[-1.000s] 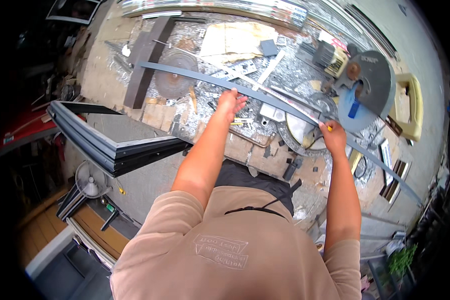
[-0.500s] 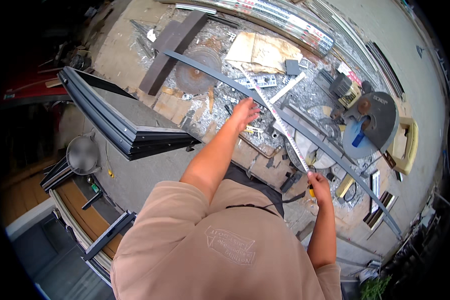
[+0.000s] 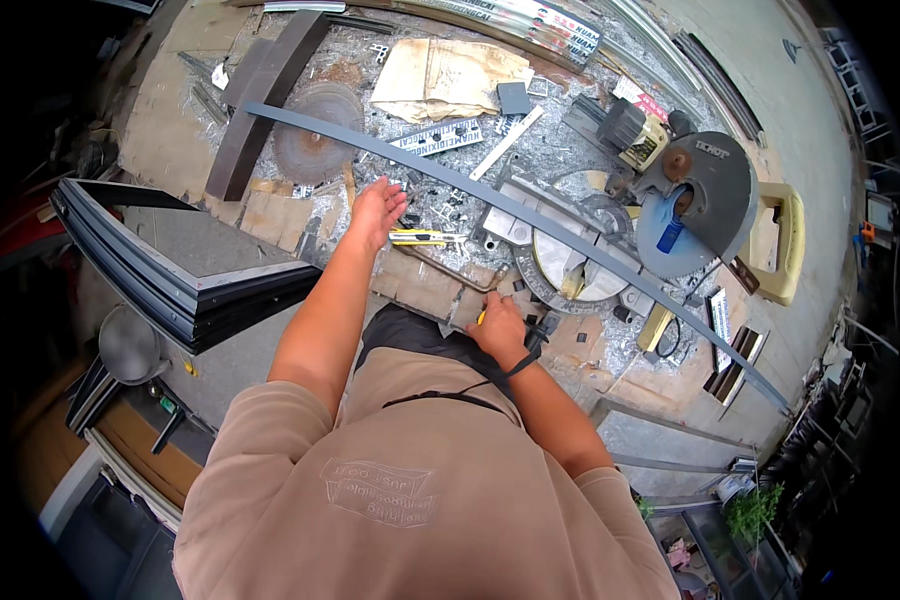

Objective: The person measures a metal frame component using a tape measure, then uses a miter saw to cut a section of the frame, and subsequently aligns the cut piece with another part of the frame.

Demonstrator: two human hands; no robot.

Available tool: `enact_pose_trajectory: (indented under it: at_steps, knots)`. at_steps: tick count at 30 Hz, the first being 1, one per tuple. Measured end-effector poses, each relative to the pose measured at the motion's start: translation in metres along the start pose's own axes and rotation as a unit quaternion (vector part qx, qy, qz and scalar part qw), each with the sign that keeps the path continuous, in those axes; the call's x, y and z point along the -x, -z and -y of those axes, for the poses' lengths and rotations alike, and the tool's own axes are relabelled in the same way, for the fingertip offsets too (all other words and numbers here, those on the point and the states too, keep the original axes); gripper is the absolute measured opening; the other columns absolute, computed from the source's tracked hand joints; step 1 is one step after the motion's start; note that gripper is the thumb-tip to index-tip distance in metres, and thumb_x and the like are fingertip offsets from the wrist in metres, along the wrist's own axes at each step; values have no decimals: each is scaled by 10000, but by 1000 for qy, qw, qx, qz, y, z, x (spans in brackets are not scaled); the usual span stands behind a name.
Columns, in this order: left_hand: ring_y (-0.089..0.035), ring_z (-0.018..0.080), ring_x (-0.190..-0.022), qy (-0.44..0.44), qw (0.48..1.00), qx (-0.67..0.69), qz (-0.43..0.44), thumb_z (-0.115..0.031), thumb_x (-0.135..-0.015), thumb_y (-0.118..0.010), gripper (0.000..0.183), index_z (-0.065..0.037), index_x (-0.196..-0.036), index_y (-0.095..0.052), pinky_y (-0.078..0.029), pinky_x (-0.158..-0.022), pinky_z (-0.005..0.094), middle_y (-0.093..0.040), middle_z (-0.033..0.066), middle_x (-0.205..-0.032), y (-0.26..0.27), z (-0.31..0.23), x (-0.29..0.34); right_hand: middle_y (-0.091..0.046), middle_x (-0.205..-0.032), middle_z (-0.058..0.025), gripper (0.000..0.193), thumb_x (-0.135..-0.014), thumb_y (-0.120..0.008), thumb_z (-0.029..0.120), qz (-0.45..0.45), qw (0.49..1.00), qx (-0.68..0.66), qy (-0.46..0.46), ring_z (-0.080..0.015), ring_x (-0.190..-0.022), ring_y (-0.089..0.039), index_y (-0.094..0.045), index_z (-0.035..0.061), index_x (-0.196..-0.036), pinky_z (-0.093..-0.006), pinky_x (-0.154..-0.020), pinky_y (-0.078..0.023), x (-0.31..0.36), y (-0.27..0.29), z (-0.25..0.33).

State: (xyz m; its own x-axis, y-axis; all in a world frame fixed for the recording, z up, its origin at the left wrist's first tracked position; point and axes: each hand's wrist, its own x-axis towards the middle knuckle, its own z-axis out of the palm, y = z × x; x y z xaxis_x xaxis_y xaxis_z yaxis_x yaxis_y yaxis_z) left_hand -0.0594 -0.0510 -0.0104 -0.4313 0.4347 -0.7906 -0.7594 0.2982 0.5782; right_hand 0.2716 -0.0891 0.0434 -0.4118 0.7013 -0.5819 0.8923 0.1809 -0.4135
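Right hand (image 3: 500, 328) (holding tape measure (image 3: 481, 317)) moved waistward.

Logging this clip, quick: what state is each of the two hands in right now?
Left hand: open, holding nothing.
Right hand: closed on a small yellow object, mostly hidden.

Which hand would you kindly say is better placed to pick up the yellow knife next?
Probably the left hand: it is open and near the yellow knife, while the right hand grips a small yellow object.

Soft daylight, dark bent fisheye edges
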Motion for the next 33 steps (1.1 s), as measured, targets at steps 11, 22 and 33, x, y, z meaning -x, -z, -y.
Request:
enact_pose_trajectory:
  at_steps: [11, 22, 33]
  knots:
    - [-611, 351, -1280, 28, 995, 85, 52, -487, -1105, -497, 463, -61, -1286, -499, -492, -1071, 554, -624, 202, -1352, -59, -27, -26, -590, -1355, -183, 591, -856, -789, 194, -78, 997, 3, -22, -401, -1256, -585, -577, 89, -1397, -459, -1050, -501, -1, 49, -13]
    - [-695, 344, -1140, -32, 986, 140, 84, -436, -1109, -513, 410, -65, -1268, -441, -577, -987, 525, -672, 191, -1196, -62, -29, 27, -600, -1336, -166, 587, -817, -816, 112, -290, 955, 5, 56, -380, -1233, -568, -609, 58, -1364, -467, -1064, -470, 6, 130, -4]
    - [-684, 342, -1172, -68, 983, 124, 121, -437, -1111, -505, 372, -79, -1208, -475, -558, -1030, 519, -676, 187, -1218, -97, -15, 130, -644, -1265, -138, 651, -786, -868, 214, -307, 946, 67, 79, -362, -1224, -575, -613, 86, -1371, -491, -1098, -437, 22, 181, -47]
